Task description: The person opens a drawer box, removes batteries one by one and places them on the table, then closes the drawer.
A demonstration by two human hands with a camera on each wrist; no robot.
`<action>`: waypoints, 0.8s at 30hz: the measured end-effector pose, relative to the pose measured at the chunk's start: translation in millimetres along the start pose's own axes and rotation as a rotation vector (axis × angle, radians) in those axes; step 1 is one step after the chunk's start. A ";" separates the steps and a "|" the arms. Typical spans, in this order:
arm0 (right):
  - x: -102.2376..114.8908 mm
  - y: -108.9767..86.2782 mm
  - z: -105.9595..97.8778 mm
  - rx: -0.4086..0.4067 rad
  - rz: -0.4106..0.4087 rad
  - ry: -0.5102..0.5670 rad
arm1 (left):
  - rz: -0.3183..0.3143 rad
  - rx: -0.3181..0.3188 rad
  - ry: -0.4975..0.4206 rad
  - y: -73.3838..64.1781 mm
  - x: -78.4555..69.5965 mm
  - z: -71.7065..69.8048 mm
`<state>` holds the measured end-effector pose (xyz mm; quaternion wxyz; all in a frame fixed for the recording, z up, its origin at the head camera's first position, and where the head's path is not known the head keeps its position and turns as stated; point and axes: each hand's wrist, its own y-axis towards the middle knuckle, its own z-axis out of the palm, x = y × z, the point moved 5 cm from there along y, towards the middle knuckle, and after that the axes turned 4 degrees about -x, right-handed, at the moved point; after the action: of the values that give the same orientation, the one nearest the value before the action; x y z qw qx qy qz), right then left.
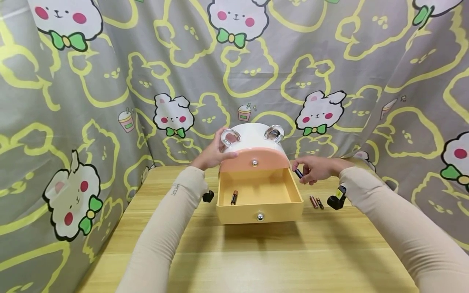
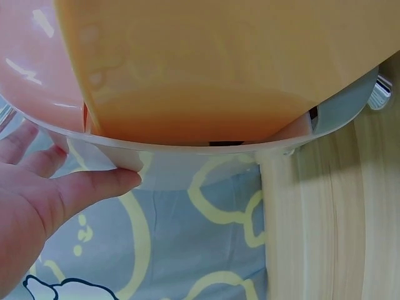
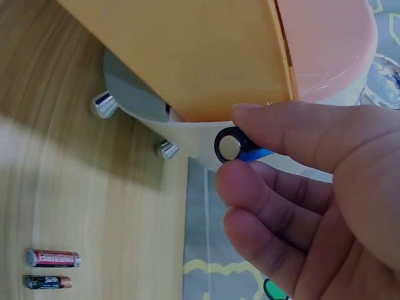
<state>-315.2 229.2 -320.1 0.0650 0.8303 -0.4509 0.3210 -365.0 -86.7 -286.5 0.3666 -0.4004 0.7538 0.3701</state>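
A small white cabinet (image 1: pixel 253 136) with two clear ears stands on the table, its yellow lower drawer (image 1: pixel 261 215) pulled out and its pink upper drawer (image 1: pixel 242 161) closed. One battery (image 1: pixel 234 197) with a copper end lies in the yellow drawer at the front left. My left hand (image 1: pixel 219 151) rests against the cabinet's left side, fingers (image 2: pixel 94 187) extended along the white shell. Just right of the open drawer, my right hand (image 1: pixel 316 167) pinches a dark battery (image 3: pixel 230 147) between thumb and fingers.
On the table right of the drawer lie a red battery (image 1: pixel 313 202) and a black battery (image 1: pixel 320 203) with a copper end, side by side. A patterned curtain (image 1: pixel 205 73) hangs behind and at both sides of the wooden table (image 1: pixel 264 264). Silver feet (image 3: pixel 104 105) support the cabinet.
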 end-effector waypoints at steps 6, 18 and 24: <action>-10.6 0.0 4.2 -0.016 0.031 -0.007 | 0.000 -0.005 -0.002 0.2 0.1 0.3; -36.9 -2.3 10.4 -0.064 0.056 0.043 | -0.004 -0.011 -0.021 0.8 1.9 -0.5; -49.1 -3.5 11.8 -0.071 0.067 0.044 | -0.001 -0.009 -0.019 1.5 3.5 -1.1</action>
<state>-325.8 261.3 -357.8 0.0936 0.8048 -0.4879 0.3248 -368.1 -88.2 -288.5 0.3723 -0.3989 0.7483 0.3773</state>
